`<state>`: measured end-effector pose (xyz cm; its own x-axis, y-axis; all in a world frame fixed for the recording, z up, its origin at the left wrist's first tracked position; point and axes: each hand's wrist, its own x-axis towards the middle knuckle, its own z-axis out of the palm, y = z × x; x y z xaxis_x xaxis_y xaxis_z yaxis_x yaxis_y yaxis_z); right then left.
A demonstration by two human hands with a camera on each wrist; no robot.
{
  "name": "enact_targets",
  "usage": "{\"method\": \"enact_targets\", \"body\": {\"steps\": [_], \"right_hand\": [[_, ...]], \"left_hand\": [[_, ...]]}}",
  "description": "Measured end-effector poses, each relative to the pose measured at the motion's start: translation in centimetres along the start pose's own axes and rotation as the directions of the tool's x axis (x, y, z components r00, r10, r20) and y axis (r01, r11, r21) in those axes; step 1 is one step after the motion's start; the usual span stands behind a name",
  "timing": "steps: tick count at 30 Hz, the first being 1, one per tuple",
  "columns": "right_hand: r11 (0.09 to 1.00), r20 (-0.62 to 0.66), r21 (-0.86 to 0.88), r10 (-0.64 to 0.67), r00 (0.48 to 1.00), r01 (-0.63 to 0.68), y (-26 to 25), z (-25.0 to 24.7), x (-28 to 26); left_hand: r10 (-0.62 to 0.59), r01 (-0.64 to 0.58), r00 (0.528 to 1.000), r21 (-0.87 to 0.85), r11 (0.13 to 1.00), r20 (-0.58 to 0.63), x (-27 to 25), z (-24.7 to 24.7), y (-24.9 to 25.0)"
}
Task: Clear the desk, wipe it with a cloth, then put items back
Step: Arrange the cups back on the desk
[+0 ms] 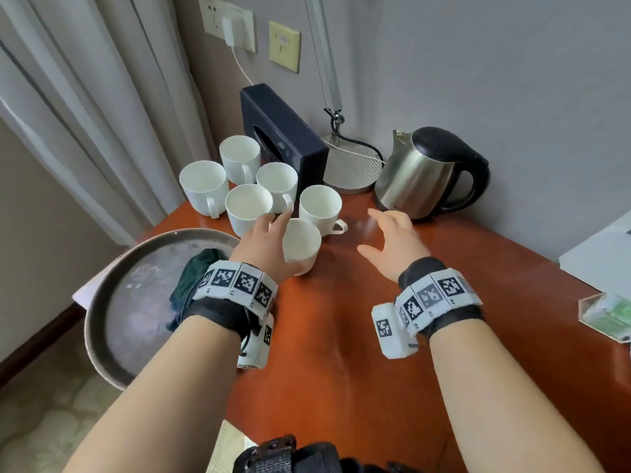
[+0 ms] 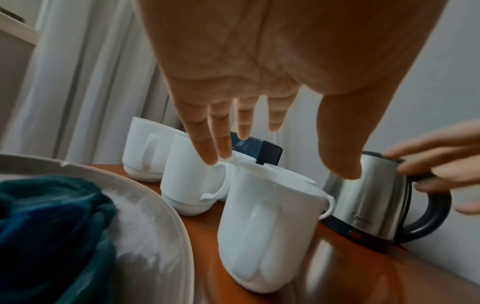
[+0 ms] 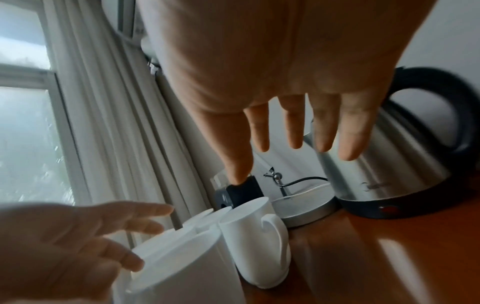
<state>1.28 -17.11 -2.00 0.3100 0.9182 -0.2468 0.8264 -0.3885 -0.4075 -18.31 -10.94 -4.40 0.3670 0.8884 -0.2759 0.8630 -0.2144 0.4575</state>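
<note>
Several white cups (image 1: 259, 186) stand in a cluster at the back left of the orange-brown desk (image 1: 341, 336). The nearest cup (image 1: 302, 245) (image 2: 267, 222) (image 3: 182, 267) stands upright and apart from the others. My left hand (image 1: 273, 233) (image 2: 280, 164) hovers just over its left side with straight, spread fingers and holds nothing. My right hand (image 1: 379, 233) (image 3: 293, 164) is open too, palm down above the desk, just in front of the steel kettle (image 1: 420, 172) (image 2: 369, 197) (image 3: 389, 164). A dark green cloth (image 1: 194, 281) (image 2: 52, 216) lies on the round metal tray (image 1: 136, 302).
A dark tissue box (image 1: 283, 131) and a lamp base (image 1: 351, 169) stand against the wall behind the cups. The tray overhangs the desk's left edge. A clear box with green contents (image 1: 607, 315) and a white sheet (image 1: 601, 254) sit at the right. Curtains hang at the left.
</note>
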Motion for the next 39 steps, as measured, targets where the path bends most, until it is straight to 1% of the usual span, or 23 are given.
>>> {"method": "enact_targets", "body": {"steps": [4,9,11,14,17,20,23,28,30,33,36,39], "right_hand": [[0.993,0.077,-0.105,-0.038,0.996,0.046,-2.2,0.6,5.9],[0.977,0.227,-0.175,-0.079,0.971,0.121,-3.6,1.7,10.2],[0.966,0.276,-0.201,-0.103,0.956,0.163,-3.9,1.9,11.0],[0.951,0.309,-0.216,-0.146,0.940,0.219,-4.3,2.4,11.9],[0.947,0.310,-0.207,-0.176,0.934,0.246,-4.6,2.5,12.3],[0.940,0.292,-0.232,-0.176,0.940,0.249,-4.4,2.4,12.1],[0.951,0.264,-0.236,-0.135,0.955,0.200,-3.6,2.1,11.4],[0.951,0.242,-0.296,-0.019,0.970,0.093,-1.4,1.5,9.2],[0.956,0.210,-0.290,0.025,0.977,0.038,-0.4,1.4,8.1],[0.968,0.163,-0.245,0.096,0.982,-0.054,1.2,1.2,6.5],[0.981,0.148,-0.133,0.163,0.976,-0.143,2.8,0.6,4.5],[0.978,0.099,-0.075,0.200,0.975,-0.194,4.5,-0.4,2.0]], "left_hand": [[0.031,-0.038,0.995,0.067,0.997,0.094,2.7,0.2,-0.6],[0.083,-0.114,0.981,0.172,0.978,0.176,3.7,1.0,-0.6],[0.081,-0.116,0.980,0.195,0.974,0.180,4.1,1.0,-0.6],[0.069,-0.111,0.981,0.236,0.965,0.179,4.3,1.0,-0.2],[0.054,-0.099,0.983,0.257,0.961,0.174,4.0,1.2,0.4],[0.063,-0.097,0.989,0.266,0.959,0.134,3.8,1.5,0.6],[0.078,-0.105,0.991,0.277,0.955,0.106,3.7,1.8,0.6],[0.057,-0.089,0.989,0.242,0.966,0.138,3.4,2.2,1.1],[0.046,-0.079,0.988,0.225,0.971,0.148,3.3,2.3,1.2],[0.041,-0.074,0.988,0.225,0.971,0.147,3.1,2.3,1.6],[0.040,-0.081,0.981,0.217,0.973,0.189,2.5,2.5,2.3],[0.063,-0.105,0.976,0.198,0.975,0.210,1.5,2.9,3.6]]}}
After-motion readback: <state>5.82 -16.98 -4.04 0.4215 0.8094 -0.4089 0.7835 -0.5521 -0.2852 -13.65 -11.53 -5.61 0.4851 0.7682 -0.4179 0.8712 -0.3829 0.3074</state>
